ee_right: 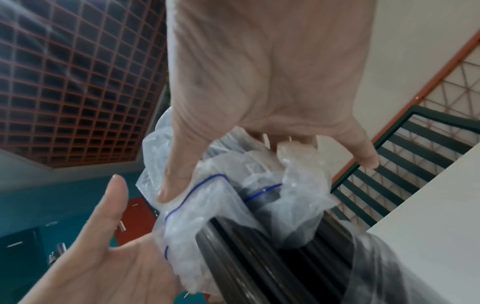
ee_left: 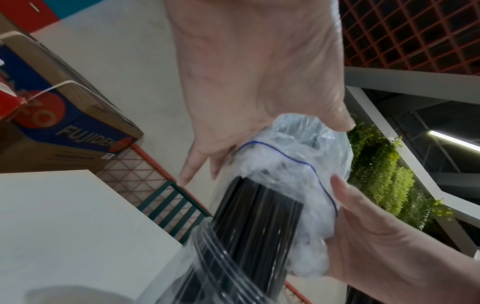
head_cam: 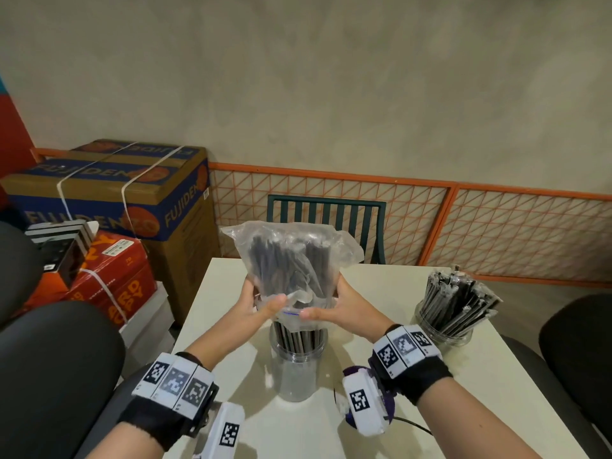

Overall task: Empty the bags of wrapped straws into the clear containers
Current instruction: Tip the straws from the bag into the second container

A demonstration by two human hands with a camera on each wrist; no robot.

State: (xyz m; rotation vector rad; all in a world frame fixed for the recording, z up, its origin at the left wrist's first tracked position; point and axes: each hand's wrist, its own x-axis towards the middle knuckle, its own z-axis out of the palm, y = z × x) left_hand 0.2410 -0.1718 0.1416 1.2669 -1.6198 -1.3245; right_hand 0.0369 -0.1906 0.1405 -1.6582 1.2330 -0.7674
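The clear zip bag (head_cam: pixel 291 266) of black wrapped straws (head_cam: pixel 299 334) is gripped mouth-down by the left hand (head_cam: pixel 256 304) and right hand (head_cam: pixel 334 309), fingers curled round it, above the clear container (head_cam: pixel 296 369) on the white table (head_cam: pixel 447 392); straw ends are already inside.

From my feed I see a plain beige wall (head_cam: pixel 331 77) ahead, trimmed along its base by an orange lattice panel (head_cam: pixel 496 233). A dark green slatted chair (head_cam: pixel 326 220) stands at the far edge of the white tabletop (head_cam: pixel 447 385). At left, a strapped cardboard box printed FUJIDENZO (head_cam: pixel 132 193) sits behind a red carton (head_cam: pixel 112 276). Black padded seats (head_cam: pixel 56 376) flank both sides. The left wrist view shows a red-brown grid ceiling (ee_left: pixel 415 30), hanging green foliage (ee_left: pixel 389 174) and a strip light (ee_left: pixel 454 139).
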